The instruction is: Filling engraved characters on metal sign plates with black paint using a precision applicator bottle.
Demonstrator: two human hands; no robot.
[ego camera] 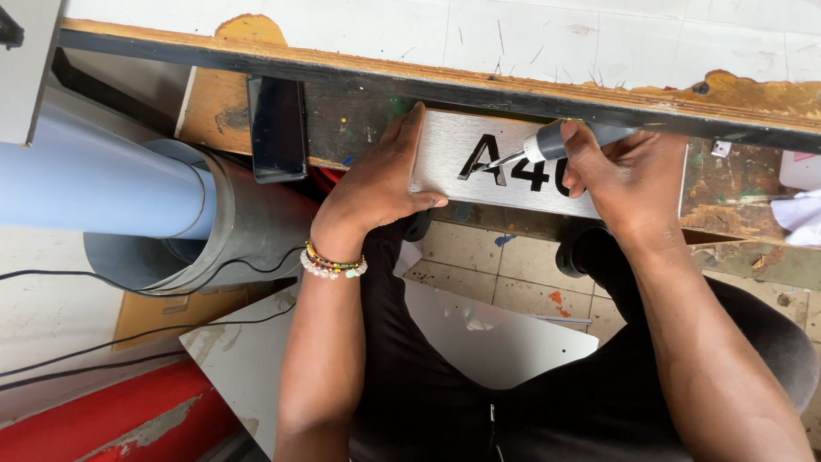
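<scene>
Firmly, my left hand [376, 184] grips the brushed metal plate [505, 167] against the workbench edge [428, 85] so it cannot slide. My right hand [620, 180], fingers closed around the grey-handled tool [556, 141], angles its tip onto the black lettering.

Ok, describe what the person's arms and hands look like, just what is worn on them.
Both arms are bare, with no sleeves in view and no gloves. The left hand has beaded bracelets at the wrist: one strand of pale, pearl-like beads and thinner strands of small multicoloured beads. The right hand and its wrist carry nothing: no ring, watch or band shows.
</scene>
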